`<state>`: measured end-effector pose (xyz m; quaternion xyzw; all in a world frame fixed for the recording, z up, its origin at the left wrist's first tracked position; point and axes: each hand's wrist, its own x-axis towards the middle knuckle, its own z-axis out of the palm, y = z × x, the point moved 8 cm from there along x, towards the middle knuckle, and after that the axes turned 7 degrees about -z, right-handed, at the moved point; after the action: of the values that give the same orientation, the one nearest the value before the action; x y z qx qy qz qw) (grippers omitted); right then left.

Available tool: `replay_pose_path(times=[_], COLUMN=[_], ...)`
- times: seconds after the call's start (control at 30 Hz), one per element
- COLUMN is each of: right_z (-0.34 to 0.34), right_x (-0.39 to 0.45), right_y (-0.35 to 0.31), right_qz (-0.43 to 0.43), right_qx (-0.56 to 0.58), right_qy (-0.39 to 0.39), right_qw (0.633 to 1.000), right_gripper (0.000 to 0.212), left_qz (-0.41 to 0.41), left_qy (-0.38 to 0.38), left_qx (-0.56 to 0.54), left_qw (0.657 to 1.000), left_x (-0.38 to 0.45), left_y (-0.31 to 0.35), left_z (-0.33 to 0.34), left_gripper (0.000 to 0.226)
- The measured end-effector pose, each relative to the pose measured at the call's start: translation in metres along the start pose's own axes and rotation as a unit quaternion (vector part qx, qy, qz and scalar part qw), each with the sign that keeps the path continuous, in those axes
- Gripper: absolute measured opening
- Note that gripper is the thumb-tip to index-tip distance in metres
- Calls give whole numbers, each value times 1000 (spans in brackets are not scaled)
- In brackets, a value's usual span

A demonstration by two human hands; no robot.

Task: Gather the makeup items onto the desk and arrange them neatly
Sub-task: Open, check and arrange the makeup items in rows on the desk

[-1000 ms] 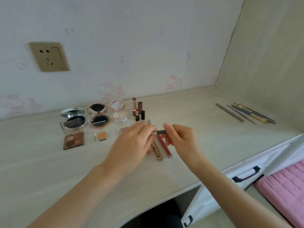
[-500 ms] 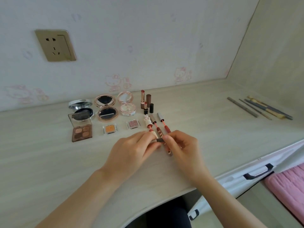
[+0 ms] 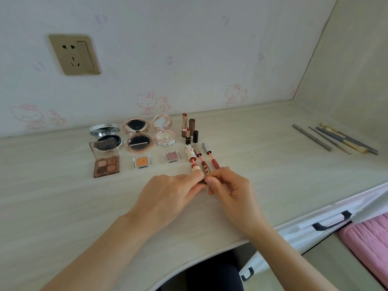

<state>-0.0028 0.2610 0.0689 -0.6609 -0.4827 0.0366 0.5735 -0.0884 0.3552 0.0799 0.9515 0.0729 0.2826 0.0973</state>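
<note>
My left hand (image 3: 168, 196) and my right hand (image 3: 231, 190) meet fingertip to fingertip low over the desk (image 3: 273, 175). Together they pinch a short dark grey stick (image 3: 202, 182), mostly hidden by the fingers. Just beyond lie three opened lip glosses side by side: a white cat-shaped one (image 3: 190, 158), a brown one (image 3: 202, 162) and a red one (image 3: 212, 159); my fingers cover their near ends. Further back stand two lipsticks (image 3: 185, 129) with their caps, three round compacts (image 3: 137, 135), an eyeshadow palette (image 3: 106, 162) and two single shadows (image 3: 142, 161).
Several brushes and pencils (image 3: 336, 139) lie in a row at the desk's far right near the side wall. A wall socket (image 3: 74, 54) is at upper left. A white drawer with a dark handle (image 3: 331, 222) and a pink cushion (image 3: 369, 246) sit below the desk edge.
Both hands have come down and towards me with the dark stick, from above the lip glosses to their near ends. The view has tilted lower.
</note>
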Motion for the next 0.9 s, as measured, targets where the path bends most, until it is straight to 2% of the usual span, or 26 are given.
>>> replay_pose_path(times=[0.2, 0.4, 0.57, 0.7, 0.9], right_z=[1, 0, 0, 3, -2], right_x=[-1, -1, -1, -2, 0], right_y=[-4, -5, -3, -2, 5], right_qz=[-22, -35, -30, -28, 1], right_qx=[-2, -10, 6, 19, 41], right_qy=[-3, -4, 6, -5, 15], right_qw=[1000, 999, 1000, 999, 999], right_gripper=[13, 11, 9, 11, 20], left_qz=[-52, -60, -87, -108, -132], left_qy=[-63, -85, -95, -115, -116], left_qx=[-44, -51, -69, -74, -49], left_qw=[996, 993, 989, 985, 983], left_x=[-1, 1, 1, 0, 1], left_y=[-4, -3, -3, -11, -17], left_z=[0, -3, -3, -4, -10], left_gripper=[46, 35, 36, 23, 46])
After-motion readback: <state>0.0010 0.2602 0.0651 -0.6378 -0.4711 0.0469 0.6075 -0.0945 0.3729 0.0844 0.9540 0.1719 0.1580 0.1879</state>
